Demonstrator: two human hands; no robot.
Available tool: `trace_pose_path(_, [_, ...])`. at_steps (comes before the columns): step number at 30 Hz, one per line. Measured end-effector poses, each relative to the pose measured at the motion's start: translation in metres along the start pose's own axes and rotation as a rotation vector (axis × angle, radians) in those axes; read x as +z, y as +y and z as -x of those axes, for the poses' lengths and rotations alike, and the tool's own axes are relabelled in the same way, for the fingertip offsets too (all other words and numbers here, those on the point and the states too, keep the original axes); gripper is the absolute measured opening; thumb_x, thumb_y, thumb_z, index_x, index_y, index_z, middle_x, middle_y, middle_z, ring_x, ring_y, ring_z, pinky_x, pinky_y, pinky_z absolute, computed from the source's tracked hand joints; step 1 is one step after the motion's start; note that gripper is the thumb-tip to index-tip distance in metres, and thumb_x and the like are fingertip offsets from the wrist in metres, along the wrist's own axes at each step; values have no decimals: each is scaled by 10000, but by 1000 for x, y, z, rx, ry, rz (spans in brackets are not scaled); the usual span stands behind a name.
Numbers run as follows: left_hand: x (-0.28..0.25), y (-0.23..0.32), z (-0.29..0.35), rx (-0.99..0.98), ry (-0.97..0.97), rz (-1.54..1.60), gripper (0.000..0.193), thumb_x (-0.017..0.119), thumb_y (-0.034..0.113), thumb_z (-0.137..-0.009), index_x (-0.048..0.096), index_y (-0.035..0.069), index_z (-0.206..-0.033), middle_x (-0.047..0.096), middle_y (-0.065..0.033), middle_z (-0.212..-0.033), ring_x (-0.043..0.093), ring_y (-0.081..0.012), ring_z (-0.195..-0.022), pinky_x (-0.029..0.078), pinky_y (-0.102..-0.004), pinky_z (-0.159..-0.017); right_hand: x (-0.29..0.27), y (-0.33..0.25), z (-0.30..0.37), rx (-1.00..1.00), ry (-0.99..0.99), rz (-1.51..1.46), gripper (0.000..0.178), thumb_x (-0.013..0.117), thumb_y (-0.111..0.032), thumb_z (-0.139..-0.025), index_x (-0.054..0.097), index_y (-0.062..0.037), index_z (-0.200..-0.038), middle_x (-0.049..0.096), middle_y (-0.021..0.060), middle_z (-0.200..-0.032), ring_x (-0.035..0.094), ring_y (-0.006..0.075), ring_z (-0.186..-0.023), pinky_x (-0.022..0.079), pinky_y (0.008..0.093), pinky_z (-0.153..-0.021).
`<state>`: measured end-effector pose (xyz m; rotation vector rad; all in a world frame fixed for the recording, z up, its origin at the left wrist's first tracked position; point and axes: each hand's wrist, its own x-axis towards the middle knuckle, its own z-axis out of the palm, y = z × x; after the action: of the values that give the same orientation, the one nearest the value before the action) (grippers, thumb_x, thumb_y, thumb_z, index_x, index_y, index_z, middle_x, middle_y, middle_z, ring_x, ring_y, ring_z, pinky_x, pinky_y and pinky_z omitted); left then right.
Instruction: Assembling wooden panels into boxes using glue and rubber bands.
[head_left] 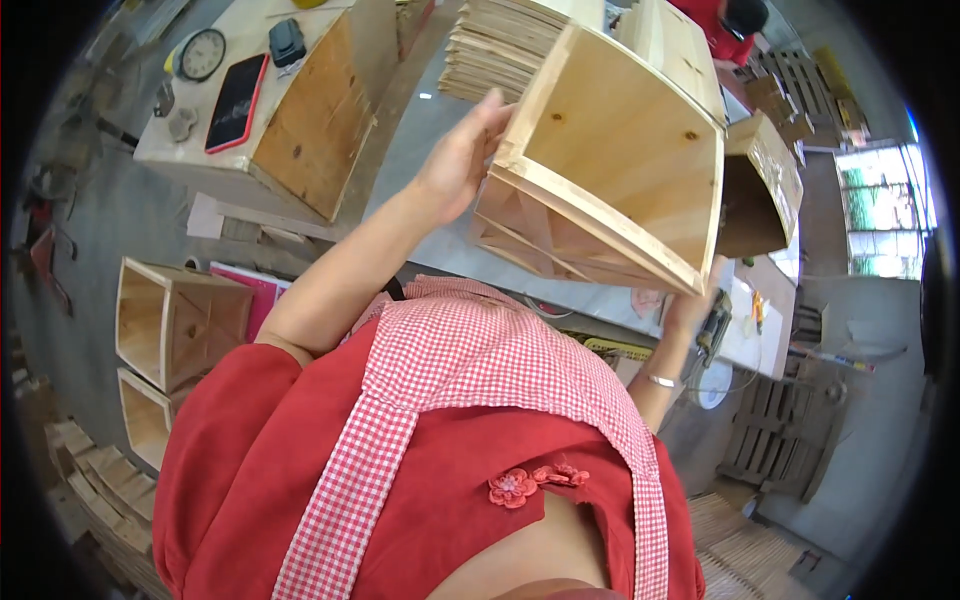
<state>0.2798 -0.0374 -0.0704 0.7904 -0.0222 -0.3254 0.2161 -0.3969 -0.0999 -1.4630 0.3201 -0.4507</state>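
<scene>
A light wooden box (pixel 602 222) with an open top is held up over the workbench (pixel 405 185). It is tilted, so its open side and knotty inner panel face me. My left hand (pixel 458 160) grips its left side, some fingertips hidden against the wood. At the lower right corner, my right hand (pixel 690 305) holds the rim; it is slightly blurred and partly hidden by the box. A crossed pattern of strips shows on the near outer side of the box. Just behind its right side lies another open wooden box (pixel 765 170).
Stacked wooden panels (pixel 500 50) stand at the back of the bench. At left, a wooden block table (pixel 225 95) bears a phone (pixel 237 103) and a round clock (pixel 202 54). Wooden boxes (pixel 185 325) sit lower left. A power tool (pixel 714 325) lies right. Another person (pixel 715 30) is far right.
</scene>
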Motion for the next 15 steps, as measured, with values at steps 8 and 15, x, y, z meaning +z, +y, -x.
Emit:
trace_pose_path(8, [2, 26, -13, -47, 165, -232, 181, 659, 221, -918, 686, 74, -1020, 674, -24, -964, 605, -120, -920, 472, -315, -820, 148, -146, 63, -954, -654, 709, 407, 706, -31, -769, 665, -33, -1174, 670, 136, -1021, 639, 266, -940, 501, 377, -849])
trace_pose_path(15, [-9, 33, -11, -83, 163, -68, 150, 634, 175, -931, 642, 37, -991, 649, -36, -914, 605, -116, -883, 499, -286, -782, 201, -111, 71, -790, -945, 811, 440, 624, 94, -833, 669, -92, -1230, 671, 109, -930, 649, 217, -802, 509, 285, -721])
